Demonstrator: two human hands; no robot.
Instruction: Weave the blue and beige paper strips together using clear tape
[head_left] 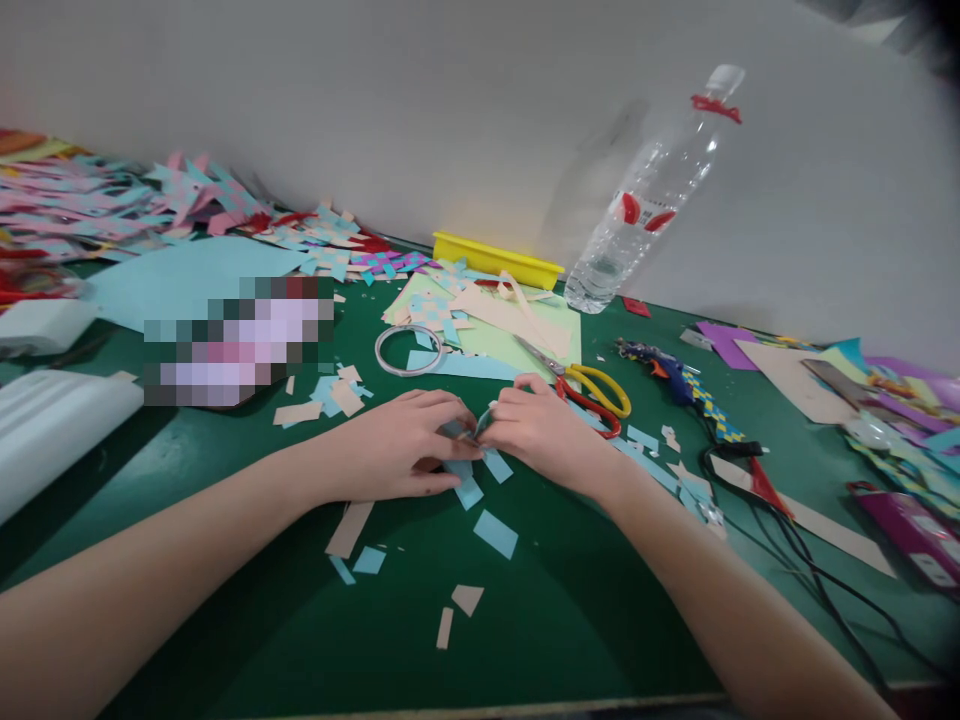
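Observation:
My left hand (397, 445) and my right hand (544, 435) meet over the middle of the green table. Their fingertips are closed on a small folded piece of light-blue paper (484, 418), mostly hidden by the fingers. Cut blue paper scraps (496, 534) and peach paper scraps (468, 600) lie below and around the hands. Scissors (592, 385) with one yellow and one red handle rest just beyond my right hand, blades pointing away to the left. A roll of clear tape (409, 350) lies flat beyond my left hand.
A plastic bottle (645, 210) leans against the grey wall, beside a yellow tray (495, 262). Pale green paper (517, 350) lies behind the scissors. Woven paper pieces fill the back left. Black cables (814, 560) and a purple box (911, 535) are at right; a blurred-out object lies left.

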